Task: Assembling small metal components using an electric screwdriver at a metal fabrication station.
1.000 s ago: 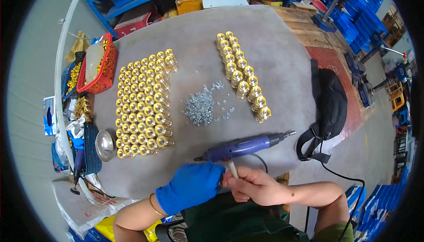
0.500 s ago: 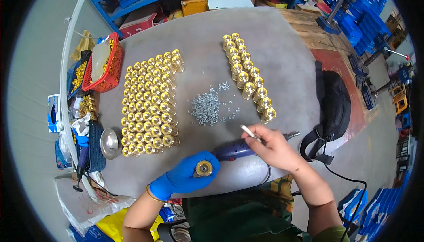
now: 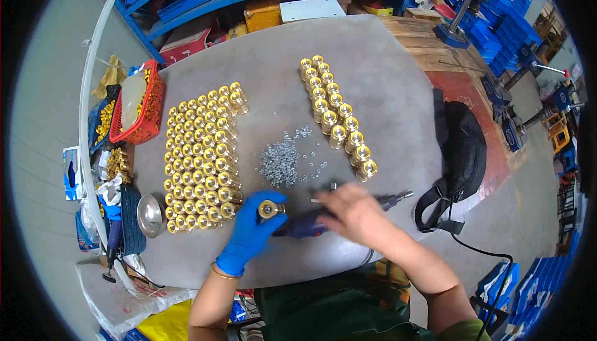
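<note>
My left hand (image 3: pixel 244 235), in a blue glove, is closed around a brass fitting (image 3: pixel 268 209) whose round open end faces up. Over the table's near part, my bare right hand (image 3: pixel 357 213) is smeared by motion, so its grip is unclear. Small pale metal ends (image 3: pixel 314 200) show just by its fingers; the rest of them is hidden. Under and beside that hand lies a purple power tool (image 3: pixel 305 225), partly covered. Beyond both hands, a loose heap of small nuts (image 3: pixel 278 163) is spread on the grey table (image 3: pixel 261 49).
Brass fittings stand in a block of rows (image 3: pixel 202 161) at left and a double row (image 3: pixel 336 114) at right. A metal bowl (image 3: pixel 150 216) and red basket (image 3: pixel 138 108) line the left edge. A black bag (image 3: pixel 463 161) lies at the right edge.
My left hand has moved up and slightly left with the brass fitting. My right hand, which held a slim white stick-like tool, has moved left and turned palm down. The view has shifted slightly.
</note>
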### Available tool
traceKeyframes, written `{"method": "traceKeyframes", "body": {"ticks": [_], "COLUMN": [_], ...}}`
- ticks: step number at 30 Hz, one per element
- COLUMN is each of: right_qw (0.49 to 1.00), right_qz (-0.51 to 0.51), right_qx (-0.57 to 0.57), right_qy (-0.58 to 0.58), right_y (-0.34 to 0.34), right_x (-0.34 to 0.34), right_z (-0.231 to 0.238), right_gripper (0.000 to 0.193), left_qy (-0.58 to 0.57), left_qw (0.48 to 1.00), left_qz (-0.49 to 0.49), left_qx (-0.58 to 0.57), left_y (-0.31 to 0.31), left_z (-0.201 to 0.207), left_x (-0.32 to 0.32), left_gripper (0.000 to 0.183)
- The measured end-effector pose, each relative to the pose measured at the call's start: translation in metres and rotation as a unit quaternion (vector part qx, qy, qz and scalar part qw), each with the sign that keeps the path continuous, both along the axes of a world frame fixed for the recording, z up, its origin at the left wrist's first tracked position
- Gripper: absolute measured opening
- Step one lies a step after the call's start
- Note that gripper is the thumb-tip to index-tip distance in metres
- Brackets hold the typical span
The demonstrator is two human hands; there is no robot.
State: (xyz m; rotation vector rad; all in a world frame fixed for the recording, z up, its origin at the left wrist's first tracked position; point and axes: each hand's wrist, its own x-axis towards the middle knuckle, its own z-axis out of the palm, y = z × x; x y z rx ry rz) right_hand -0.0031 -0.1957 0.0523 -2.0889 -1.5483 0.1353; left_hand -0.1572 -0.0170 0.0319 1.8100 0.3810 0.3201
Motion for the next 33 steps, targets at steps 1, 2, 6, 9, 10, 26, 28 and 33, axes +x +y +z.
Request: {"method": "traceKeyframes", "body": {"ticks": [1,2,6,9,10,26,28,33], "right_qw": [0.997,0.991,0.981,0.986,0.985,0.803,0.708,0.586], "right_qz": [0.064,0.091,0.084,0.114,0.079,-0.020,0.000,0.033], "right_qx": [-0.015,-0.095,-0.171,-0.122,-0.151,0.415,0.531,0.569], "right_qy": [0.036,0.012,-0.045,-0.001,-0.029,0.428,0.465,0.576], "right_y": [0.000,0.002,0.006,-0.002,-0.004,-0.085,-0.075,-0.088], "right_x": [-0.007,-0.014,-0.018,-0.010,-0.009,0.048,0.042,0.047], "right_z": [0.000,0.002,-0.003,0.000,0.002,0.078,0.084,0.076], "right_gripper": [0.043,0.053,0.056,0.057,0.057,0.064,0.065,0.082], "left_qy": [-0.013,-0.014,-0.032,-0.019,-0.006,0.143,0.026,0.061], "left_qw": [1.000,1.000,0.966,0.929,0.927,0.949,0.924,0.894], "left_qz": [0.016,0.012,0.095,0.150,0.150,-0.115,-0.209,-0.191], "left_qx": [-0.006,-0.006,-0.238,-0.338,-0.343,0.257,0.318,0.400], "left_y": [0.000,0.000,-0.008,-0.003,0.001,-0.034,-0.042,-0.065], "left_z": [-0.002,-0.002,0.013,0.013,0.010,0.024,0.003,-0.008], "left_x": [-0.001,0.000,0.006,0.001,-0.003,0.038,0.048,0.065], "left_gripper": [0.029,0.029,0.034,0.035,0.037,0.028,0.032,0.036]}}
